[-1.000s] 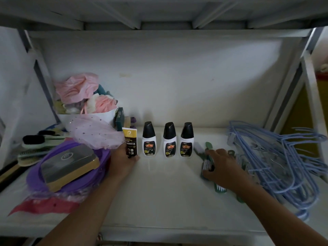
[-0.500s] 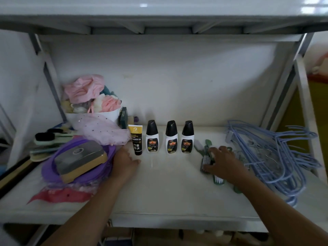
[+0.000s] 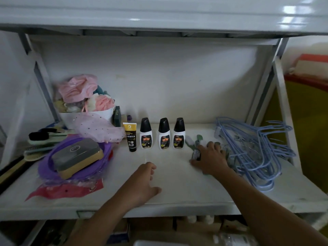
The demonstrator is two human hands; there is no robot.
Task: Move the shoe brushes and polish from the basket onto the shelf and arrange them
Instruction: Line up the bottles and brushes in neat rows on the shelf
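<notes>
On the white shelf point(image 3: 177, 189) a black and yellow polish tube point(image 3: 131, 137) stands upright beside three white polish bottles with black caps point(image 3: 146, 133), point(image 3: 164, 134), point(image 3: 178, 133) in a row. My left hand point(image 3: 142, 181) hovers over the shelf front, empty, fingers loosely apart. My right hand point(image 3: 210, 158) rests flat on green-handled shoe brushes point(image 3: 195, 148) lying to the right of the bottles, covering most of them. A grey and tan sponge brush point(image 3: 78, 158) lies on a purple basket point(image 3: 49, 166) at the left.
More brushes point(image 3: 44, 137) lie at the far left. A white bowl of pink cloths point(image 3: 85, 103) stands behind the basket. A pile of blue hangers point(image 3: 252, 148) fills the right end. A red bag point(image 3: 65, 189) lies under the basket.
My left hand let go of the polish tube, which now stands upright, and drew back toward the shelf front. My right hand stays on the brushes.
</notes>
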